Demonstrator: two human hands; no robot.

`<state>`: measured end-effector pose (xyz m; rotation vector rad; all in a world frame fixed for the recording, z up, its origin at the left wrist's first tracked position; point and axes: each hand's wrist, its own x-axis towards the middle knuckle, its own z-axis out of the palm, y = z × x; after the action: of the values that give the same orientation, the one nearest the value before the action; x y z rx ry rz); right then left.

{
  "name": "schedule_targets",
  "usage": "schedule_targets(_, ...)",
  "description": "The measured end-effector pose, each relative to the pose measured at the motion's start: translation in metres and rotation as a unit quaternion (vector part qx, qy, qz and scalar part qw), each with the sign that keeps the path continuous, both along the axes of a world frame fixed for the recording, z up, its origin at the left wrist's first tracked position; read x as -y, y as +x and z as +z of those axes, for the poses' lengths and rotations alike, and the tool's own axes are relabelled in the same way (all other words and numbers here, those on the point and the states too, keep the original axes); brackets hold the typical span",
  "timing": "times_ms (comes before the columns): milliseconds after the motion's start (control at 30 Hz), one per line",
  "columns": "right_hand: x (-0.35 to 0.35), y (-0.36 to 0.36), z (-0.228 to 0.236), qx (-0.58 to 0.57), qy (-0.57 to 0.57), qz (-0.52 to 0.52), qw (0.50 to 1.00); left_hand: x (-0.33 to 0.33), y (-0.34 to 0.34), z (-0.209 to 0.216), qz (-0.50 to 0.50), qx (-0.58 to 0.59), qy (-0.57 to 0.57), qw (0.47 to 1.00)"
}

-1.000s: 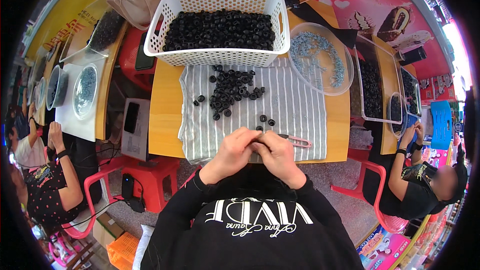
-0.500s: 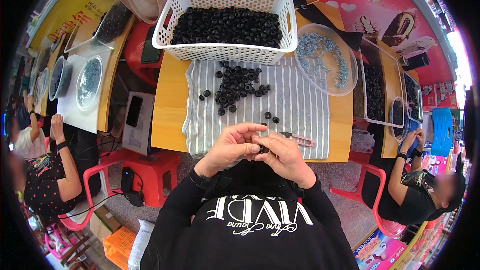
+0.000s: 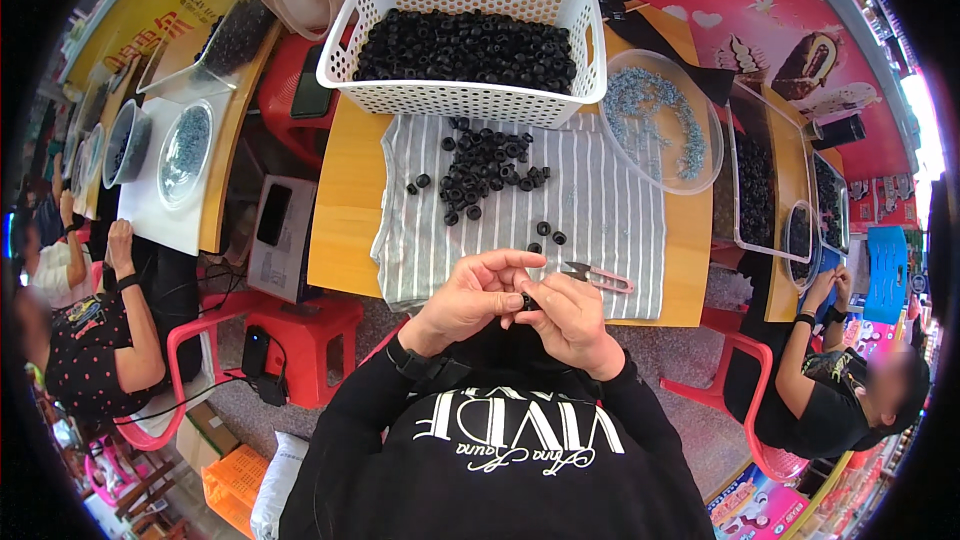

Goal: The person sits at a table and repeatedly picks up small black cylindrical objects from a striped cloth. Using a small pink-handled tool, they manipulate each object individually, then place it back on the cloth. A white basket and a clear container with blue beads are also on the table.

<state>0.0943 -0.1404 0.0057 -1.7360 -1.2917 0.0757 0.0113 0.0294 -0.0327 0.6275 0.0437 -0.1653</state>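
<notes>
My left hand (image 3: 462, 298) and my right hand (image 3: 572, 324) meet just in front of the table's near edge. Between their fingertips is a small black ring-shaped part (image 3: 528, 302), mostly hidden by the fingers. My left thumb presses against it while the left index finger stretches above. The right fingers are pinched on it from the other side. Beyond my hands, a few loose black parts (image 3: 544, 229) lie on the grey striped cloth (image 3: 610, 180), with a bigger heap (image 3: 485, 168) farther back. Small pink-handled thread snips (image 3: 605, 279) rest beside my right hand.
A white perforated basket (image 3: 465, 100) full of black parts stands at the back. Right of it is a round clear tray (image 3: 715, 130) with small light-blue pieces. A red stool (image 3: 300, 340) is at lower left. People sit working at tables on both sides.
The whole view has shifted slightly. My hands stay together at the table edge; the right fingers have turned a little around the black part.
</notes>
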Motion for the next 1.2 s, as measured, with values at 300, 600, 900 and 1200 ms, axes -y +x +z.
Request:
schedule_targets(300, -0.002, 0.003, -0.007, -0.078, 0.040, 0.006, 0.996, 0.001, 0.000, 0.000, 0.009, 0.006, -0.009, 1.000)
schedule_targets(600, -0.003, 0.002, 0.004, 0.112, 0.064, -0.092, 0.987, 0.011, -0.001, 0.007, 0.031, -0.052, -0.050, 0.997)
schedule_targets(900, -0.004, -0.002, 0.007, 0.308, -0.031, -0.104, 0.945, 0.010, 0.000, 0.002, 0.053, -0.010, -0.037, 0.998)
schedule_targets(1200, -0.013, -0.018, -0.003, 0.278, 0.031, -0.172, 0.945, 0.011, -0.004, 0.004, 0.072, 0.010, -0.006, 0.997)
